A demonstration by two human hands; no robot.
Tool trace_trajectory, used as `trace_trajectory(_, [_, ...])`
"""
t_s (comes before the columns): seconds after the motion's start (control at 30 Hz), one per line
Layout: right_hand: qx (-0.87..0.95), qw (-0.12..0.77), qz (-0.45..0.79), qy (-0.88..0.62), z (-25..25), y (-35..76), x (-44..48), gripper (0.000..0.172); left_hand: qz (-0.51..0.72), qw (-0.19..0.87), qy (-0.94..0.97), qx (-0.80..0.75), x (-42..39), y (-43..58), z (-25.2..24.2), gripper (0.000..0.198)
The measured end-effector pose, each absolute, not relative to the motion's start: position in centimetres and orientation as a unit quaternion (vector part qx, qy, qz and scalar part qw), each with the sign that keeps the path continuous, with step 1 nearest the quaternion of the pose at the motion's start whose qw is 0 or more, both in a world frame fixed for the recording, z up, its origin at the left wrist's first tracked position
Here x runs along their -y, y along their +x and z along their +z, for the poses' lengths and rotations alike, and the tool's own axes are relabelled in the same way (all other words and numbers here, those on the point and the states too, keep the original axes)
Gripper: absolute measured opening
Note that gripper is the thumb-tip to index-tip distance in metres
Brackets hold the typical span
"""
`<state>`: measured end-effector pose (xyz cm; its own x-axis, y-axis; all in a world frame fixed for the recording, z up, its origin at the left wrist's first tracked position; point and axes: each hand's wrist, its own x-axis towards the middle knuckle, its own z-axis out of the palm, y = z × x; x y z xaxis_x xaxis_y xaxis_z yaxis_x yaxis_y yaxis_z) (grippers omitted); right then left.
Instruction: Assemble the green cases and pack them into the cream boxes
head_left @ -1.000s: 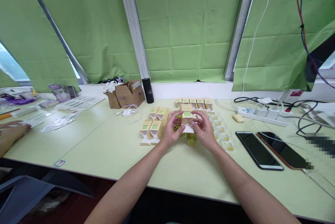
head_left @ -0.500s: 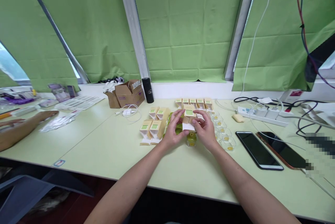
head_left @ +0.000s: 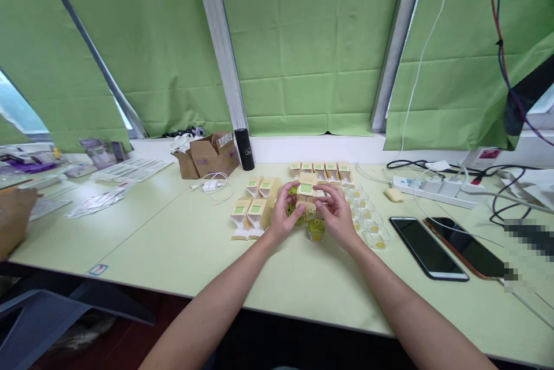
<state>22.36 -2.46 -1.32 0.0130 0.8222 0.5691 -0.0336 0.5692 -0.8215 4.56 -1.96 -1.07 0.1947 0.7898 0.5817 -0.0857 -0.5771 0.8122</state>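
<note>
My left hand (head_left: 284, 216) and my right hand (head_left: 336, 215) meet over the middle of the pale green table (head_left: 182, 243). Both grip one small tan carton with a green square label (head_left: 306, 193), fingers curled round its sides. Under the hands stands a small clear jar with yellow-green content (head_left: 316, 229). Left of the hands lie several open tan cartons (head_left: 253, 209). Behind the hands a row of closed cartons (head_left: 321, 169) stands. To the right lies a line of clear cups with yellow dots (head_left: 371, 224).
Two phones (head_left: 450, 247) lie flat at the right, with a power strip and cables (head_left: 437, 189) behind them. A brown cardboard box (head_left: 210, 154) and a black cylinder (head_left: 244, 149) stand at the back. Another person's hand (head_left: 15, 214) rests at the far left.
The carton between my hands has turned and shifted slightly left; its white flap no longer shows. The other person's hand at the far left has pulled back toward the table edge.
</note>
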Motion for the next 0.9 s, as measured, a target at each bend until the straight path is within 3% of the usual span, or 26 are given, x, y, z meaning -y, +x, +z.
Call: trace_trajectory(0.9, [0.636, 0.625, 0.357, -0.279, -1.42, 22.31, 2.90, 0.036, 0.599, 0.419, 0.626, -0.273, 1.67, 4.65, -1.08, 0.058])
